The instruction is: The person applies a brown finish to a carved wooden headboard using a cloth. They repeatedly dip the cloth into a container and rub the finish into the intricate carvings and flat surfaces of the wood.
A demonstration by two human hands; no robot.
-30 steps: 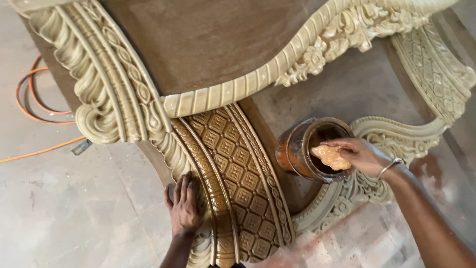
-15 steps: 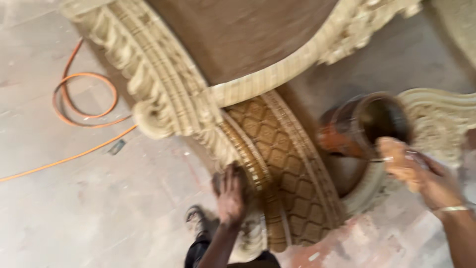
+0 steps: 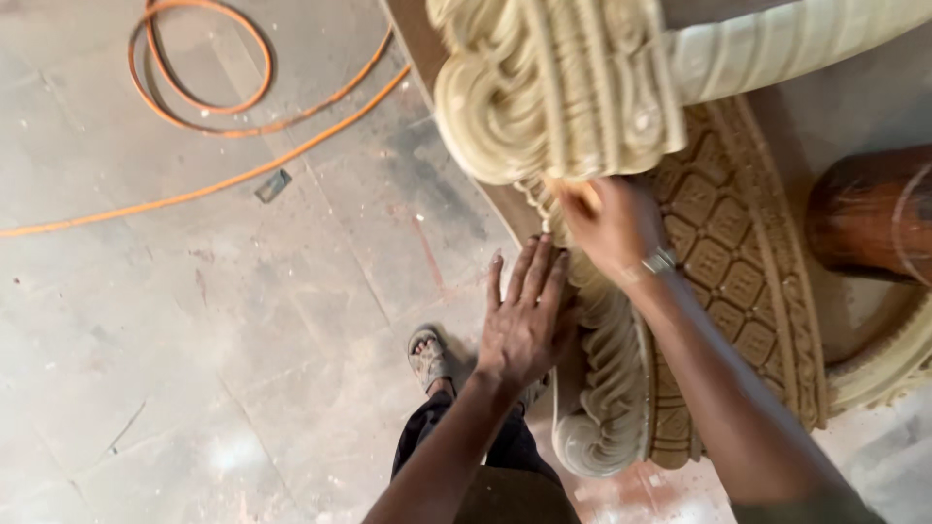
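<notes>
A small orange-tan pad (image 3: 582, 191), only partly seen, is pinched in the fingers of the right hand (image 3: 617, 229) and is pressed against the carved cream moulding (image 3: 602, 378) just below a large scrolled volute (image 3: 505, 107) of an ornate furniture piece. The right hand is curled closed about the pad, and a metal bracelet (image 3: 658, 261) is worn at its wrist. The left hand (image 3: 524, 315) is laid flat, fingers spread and extended, on the outer edge of the same moulding, just beside the right hand and a little lower. To the right of the moulding a brown panel (image 3: 723, 262) carved in a diamond lattice is seen, bordered by a beaded band. Further right, a round reddish-brown container (image 3: 864, 213) is cut off by the frame edge, near another cream carved curve (image 3: 888, 374). Below the hands a sandalled foot (image 3: 427, 357) and dark trousers (image 3: 485, 466) are seen on the dusty concrete floor (image 3: 194, 369). An orange cable (image 3: 223, 107) is coiled on the floor at the upper left, well apart from the hands.
</notes>
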